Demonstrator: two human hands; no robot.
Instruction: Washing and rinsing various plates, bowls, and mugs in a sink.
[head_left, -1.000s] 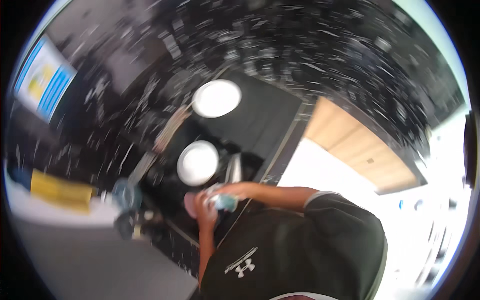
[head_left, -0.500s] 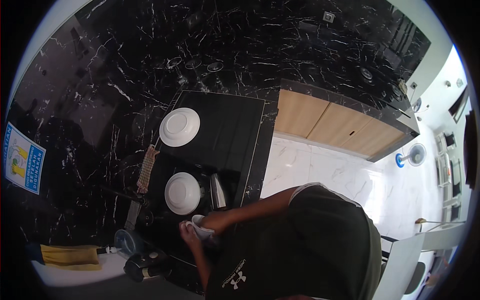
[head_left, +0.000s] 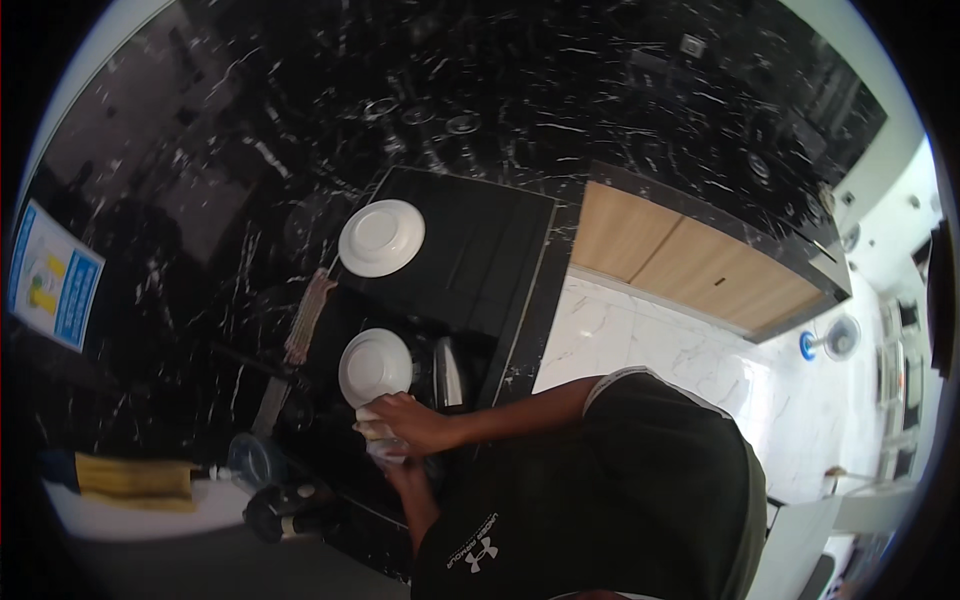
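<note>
Low over the dark sink [head_left: 340, 450], my left hand [head_left: 402, 472] is closed around a small white cup [head_left: 385, 450], largely hidden by my fingers. My right hand [head_left: 412, 422] lies across the cup's top with its fingers curled. Something pale and yellowish shows under those fingers, too blurred to name. Just beyond my hands sits a white bowl [head_left: 375, 366], apparently upside down. To its right lies a shiny metal tumbler [head_left: 450, 374]. Farther off, an upturned white plate [head_left: 381, 238] rests on the black drainboard [head_left: 470, 235].
Several stemmed glasses [head_left: 418, 113] stand upside down at the back. A checked cloth [head_left: 310, 316] hangs left of the dishes, near the dark faucet [head_left: 260, 362]. A clear container [head_left: 254, 460], a dark bottle [head_left: 285, 513] and a yellow cloth [head_left: 138, 485] are at lower left.
My right hand has come out of the cup and moved over its top, toward the bowl. The cup has turned in my left hand. The whole view has shifted slightly.
</note>
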